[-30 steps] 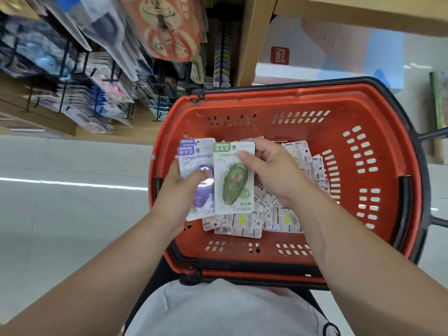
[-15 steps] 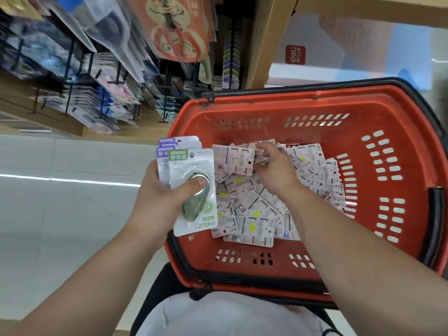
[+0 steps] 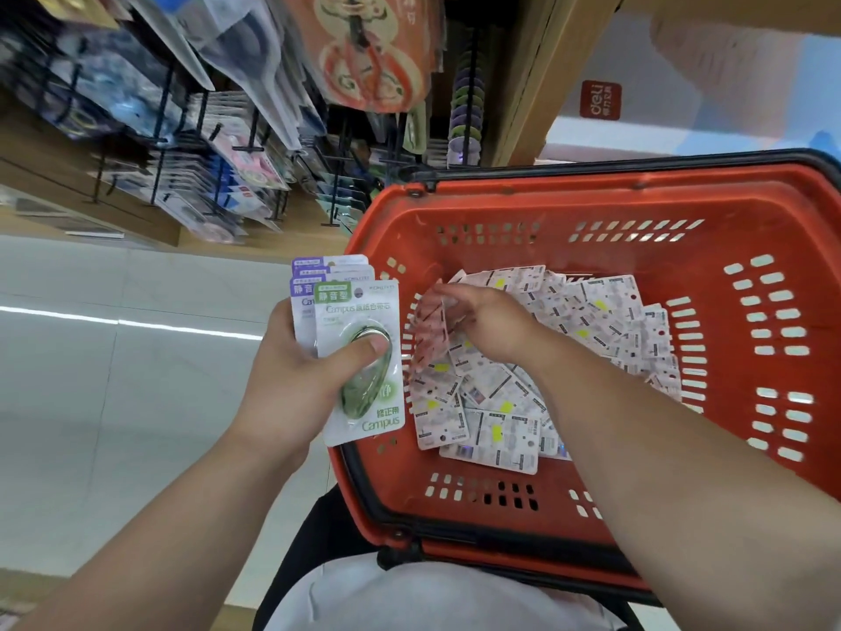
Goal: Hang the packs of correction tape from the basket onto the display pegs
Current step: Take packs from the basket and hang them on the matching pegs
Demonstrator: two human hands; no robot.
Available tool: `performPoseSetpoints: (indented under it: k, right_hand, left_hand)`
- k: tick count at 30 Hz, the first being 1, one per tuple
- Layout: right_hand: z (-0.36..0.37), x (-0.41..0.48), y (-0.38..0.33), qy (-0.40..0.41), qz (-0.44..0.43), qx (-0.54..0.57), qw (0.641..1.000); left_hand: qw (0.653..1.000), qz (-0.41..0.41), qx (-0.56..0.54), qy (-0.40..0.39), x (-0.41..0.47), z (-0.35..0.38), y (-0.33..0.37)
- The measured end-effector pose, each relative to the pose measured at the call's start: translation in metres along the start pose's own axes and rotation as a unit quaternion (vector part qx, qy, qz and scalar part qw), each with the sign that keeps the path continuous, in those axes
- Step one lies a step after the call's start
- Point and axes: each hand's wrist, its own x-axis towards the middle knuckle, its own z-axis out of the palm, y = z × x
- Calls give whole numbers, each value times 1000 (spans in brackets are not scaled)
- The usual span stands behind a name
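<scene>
Now, on the head view, my left hand [image 3: 291, 380] clamps a fanned stack of packs [image 3: 359, 357], thumb on the green one. My right hand [image 3: 489, 323] pinches one blurred pack [image 3: 430, 330] over the pile [image 3: 591, 321] in the red basket [image 3: 751, 211].

We see a fanned stack of correction tape packs [image 3: 359, 357] held upright at about nine o'clock from the orange basket [image 3: 591, 207], just outside its left rim; the front card is white with a green label and a green oval dispenser under a clear blister, and purple-labelled cards show behind it. Inside the basket a loose heap of packs [image 3: 569, 339] lies face down, overlapping, their printed white backs up. One pack [image 3: 430, 330] at the heap's nine o'clock edge is tilted up and blurred. The display pegs [image 3: 218, 175] stand at ten o'clock, already crowded with hanging goods.
</scene>
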Motion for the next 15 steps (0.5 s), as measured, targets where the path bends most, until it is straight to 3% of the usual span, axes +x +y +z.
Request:
performPoseSetpoints:
  k: [3, 7, 15]
  right_hand:
    - [13, 6, -1, -16, -26, -124, 992]
    - [24, 18, 0, 22, -45, -201, 978]
    - [21, 13, 3, 159, -174, -205, 950]
  left_hand:
    - [1000, 4, 7, 11, -1, -4, -1]
    - [1000, 6, 15, 18, -4, -11, -3]
    - [999, 18, 2, 27, -10, -20, -6]
